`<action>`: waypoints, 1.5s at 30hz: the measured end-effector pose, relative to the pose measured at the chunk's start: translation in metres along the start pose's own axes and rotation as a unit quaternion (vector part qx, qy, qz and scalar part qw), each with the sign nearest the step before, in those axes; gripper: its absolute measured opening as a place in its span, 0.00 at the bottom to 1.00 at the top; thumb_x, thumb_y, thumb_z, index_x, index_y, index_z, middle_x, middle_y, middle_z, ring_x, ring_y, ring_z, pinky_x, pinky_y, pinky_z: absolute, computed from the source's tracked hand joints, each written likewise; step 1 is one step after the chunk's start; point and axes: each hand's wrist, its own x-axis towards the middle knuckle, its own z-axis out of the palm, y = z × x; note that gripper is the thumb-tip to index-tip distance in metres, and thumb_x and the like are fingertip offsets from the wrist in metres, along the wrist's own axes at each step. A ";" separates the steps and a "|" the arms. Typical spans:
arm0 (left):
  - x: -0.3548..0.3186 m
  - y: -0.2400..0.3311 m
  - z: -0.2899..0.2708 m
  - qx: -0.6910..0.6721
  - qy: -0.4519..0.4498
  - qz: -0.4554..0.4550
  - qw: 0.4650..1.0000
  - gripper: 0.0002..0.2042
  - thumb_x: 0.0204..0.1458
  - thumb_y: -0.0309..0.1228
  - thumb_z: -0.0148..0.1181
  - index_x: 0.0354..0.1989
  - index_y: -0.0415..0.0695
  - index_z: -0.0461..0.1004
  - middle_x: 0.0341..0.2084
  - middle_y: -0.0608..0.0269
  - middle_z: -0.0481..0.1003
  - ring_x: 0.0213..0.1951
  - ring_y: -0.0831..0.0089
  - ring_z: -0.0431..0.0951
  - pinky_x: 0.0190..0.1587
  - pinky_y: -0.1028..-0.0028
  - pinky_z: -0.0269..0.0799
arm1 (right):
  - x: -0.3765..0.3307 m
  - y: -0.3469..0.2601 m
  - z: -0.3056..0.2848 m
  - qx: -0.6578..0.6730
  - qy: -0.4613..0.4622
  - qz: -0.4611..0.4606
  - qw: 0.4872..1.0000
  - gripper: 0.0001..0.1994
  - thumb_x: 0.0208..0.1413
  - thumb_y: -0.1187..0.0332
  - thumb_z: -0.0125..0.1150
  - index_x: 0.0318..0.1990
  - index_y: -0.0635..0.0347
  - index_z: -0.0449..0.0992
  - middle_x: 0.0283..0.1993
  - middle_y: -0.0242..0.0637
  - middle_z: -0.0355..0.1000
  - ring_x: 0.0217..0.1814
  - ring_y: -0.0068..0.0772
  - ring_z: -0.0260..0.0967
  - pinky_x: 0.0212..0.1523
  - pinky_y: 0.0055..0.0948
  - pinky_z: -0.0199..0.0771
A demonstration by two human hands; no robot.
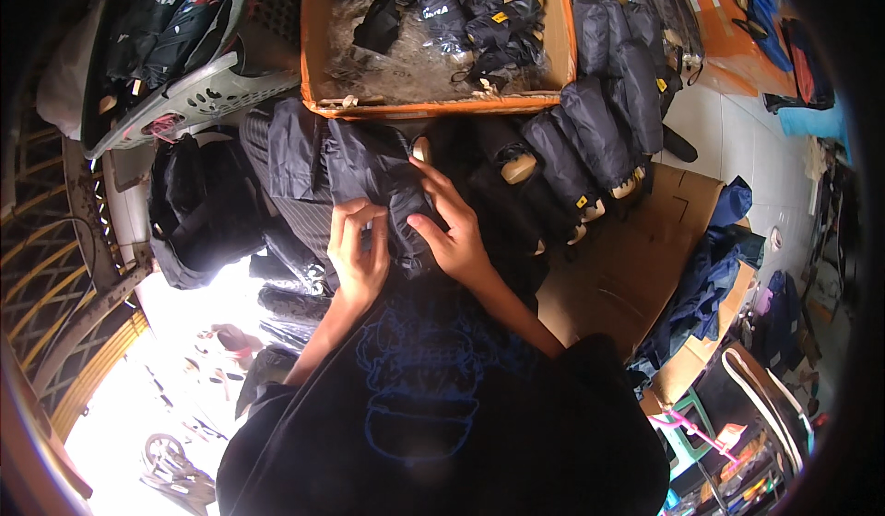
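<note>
A black folding umbrella (371,161) in loose, wrinkled fabric lies in front of my body, with a light wooden-looking handle end (421,150) beside its upper right. My left hand (358,253) grips the fabric from the near left side, its fingers curled and thumb against the cloth. From the right, my right hand (454,235) holds the umbrella's other side, index finger stretched toward the handle end and thumb on the fabric. Part of the cloth under my fingers is hidden. Dark striped fabric (309,216) lies just left of my left hand.
An orange-edged cardboard box (433,111) with several black umbrellas and clear plastic stands ahead. Rows of wrapped umbrellas (590,134) lie to the right, near a flat cardboard piece (622,258). A grey perforated crate (198,97) is at upper left, a black bag (198,212) below it.
</note>
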 end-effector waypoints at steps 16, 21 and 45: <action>0.004 0.018 0.018 -0.155 0.018 -0.179 0.971 0.07 0.52 0.14 0.53 0.36 0.37 0.66 0.34 0.55 0.66 0.35 0.69 0.70 0.35 0.73 0.69 | 0.001 -0.012 0.000 0.019 0.165 0.098 0.981 0.09 0.48 0.79 0.66 0.38 0.70 0.77 0.41 0.45 0.77 0.43 0.32 0.76 0.43 0.25 0.74; 0.004 0.015 0.022 -0.100 0.018 -0.113 0.988 0.08 0.50 0.13 0.52 0.37 0.37 0.66 0.34 0.54 0.66 0.35 0.64 0.68 0.35 0.71 0.68 | -0.002 -0.007 0.001 -0.041 0.172 0.050 0.983 0.09 0.46 0.79 0.67 0.37 0.69 0.77 0.40 0.45 0.77 0.41 0.35 0.76 0.41 0.26 0.74; 0.008 0.001 0.017 -0.465 -0.029 -0.516 0.719 0.28 0.56 0.47 0.57 0.56 0.39 0.61 0.48 0.57 0.68 0.51 0.69 0.66 0.55 0.69 0.60 | 0.007 -0.009 -0.015 0.122 -0.079 0.052 0.988 0.20 0.45 0.80 0.65 0.49 0.63 0.72 0.45 0.35 0.66 0.46 0.23 0.65 0.46 0.23 0.67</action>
